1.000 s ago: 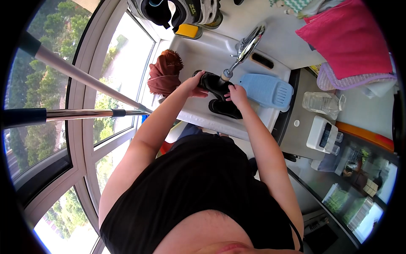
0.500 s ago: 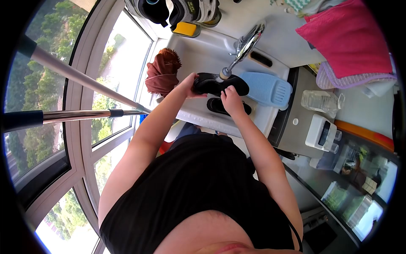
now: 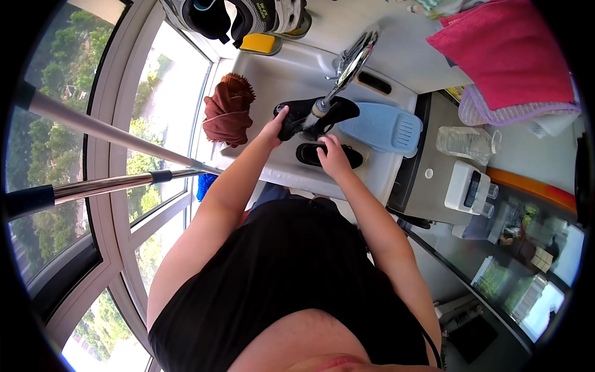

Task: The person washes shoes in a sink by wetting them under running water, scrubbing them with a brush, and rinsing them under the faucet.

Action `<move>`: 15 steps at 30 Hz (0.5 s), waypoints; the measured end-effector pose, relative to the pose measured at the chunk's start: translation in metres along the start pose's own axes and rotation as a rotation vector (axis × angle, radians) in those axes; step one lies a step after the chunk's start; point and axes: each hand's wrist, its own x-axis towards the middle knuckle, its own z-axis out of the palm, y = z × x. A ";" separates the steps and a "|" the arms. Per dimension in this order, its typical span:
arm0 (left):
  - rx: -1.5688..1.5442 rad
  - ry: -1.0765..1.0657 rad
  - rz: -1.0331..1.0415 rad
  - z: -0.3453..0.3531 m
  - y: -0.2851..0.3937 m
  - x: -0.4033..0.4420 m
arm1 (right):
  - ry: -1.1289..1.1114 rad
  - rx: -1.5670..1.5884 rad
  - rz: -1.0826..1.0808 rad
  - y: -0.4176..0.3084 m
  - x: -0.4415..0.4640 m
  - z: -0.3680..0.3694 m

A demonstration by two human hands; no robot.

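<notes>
Under the running faucet (image 3: 319, 106), a wet black shoe (image 3: 342, 110) is held tilted over the sink. My left hand (image 3: 273, 128) grips its left end, with the thumb on top. My right hand (image 3: 335, 159) is at the shoe's near edge, its fingers bent together there; the fingertips are partly hidden, and they seem to pinch the edge. A second black shoe (image 3: 307, 154) lies in the sink just below, partly covered by my right hand. Water falls from the spout onto the held shoe.
A white sink (image 3: 279, 68) surrounds the shoes. Within it are a blue washboard (image 3: 381, 127) at right and a brown cloth (image 3: 228, 115) on the left rim. A brush (image 3: 374, 82), yellow sponge (image 3: 259, 43) and grey shoes (image 3: 263, 15) sit along the back. Poles (image 3: 118, 128) cross at left.
The held shoe has turned and tipped, so more of its side and opening shows under the water. My right hand has moved from its top to its near edge.
</notes>
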 end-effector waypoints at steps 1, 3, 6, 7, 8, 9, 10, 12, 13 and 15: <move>0.048 0.046 0.116 0.002 0.006 -0.008 | -0.023 0.091 0.024 0.003 -0.001 0.001; 0.091 0.135 0.243 -0.002 0.019 -0.016 | -0.059 0.133 0.088 0.011 -0.002 0.002; 0.174 0.163 0.360 -0.012 0.033 -0.024 | -0.096 0.299 0.266 0.024 0.001 0.015; 0.164 0.152 0.411 -0.015 0.036 -0.024 | -0.098 0.419 0.384 0.027 0.004 0.020; 0.166 0.156 0.414 -0.017 0.037 -0.026 | -0.100 0.423 0.381 0.030 0.007 0.024; 0.281 0.120 0.511 -0.014 0.039 -0.033 | -0.114 0.675 0.607 0.028 0.012 0.025; 0.396 0.080 0.608 -0.010 0.041 -0.039 | -0.127 0.926 0.832 0.027 0.019 0.025; 0.432 0.077 0.605 -0.003 0.043 -0.048 | -0.174 1.081 0.894 0.028 0.033 0.021; 0.521 -0.001 0.541 -0.002 0.045 -0.050 | -0.109 1.344 1.028 0.022 0.042 0.016; 0.616 -0.091 0.439 0.008 0.046 -0.059 | -0.031 1.714 1.190 0.022 0.056 0.016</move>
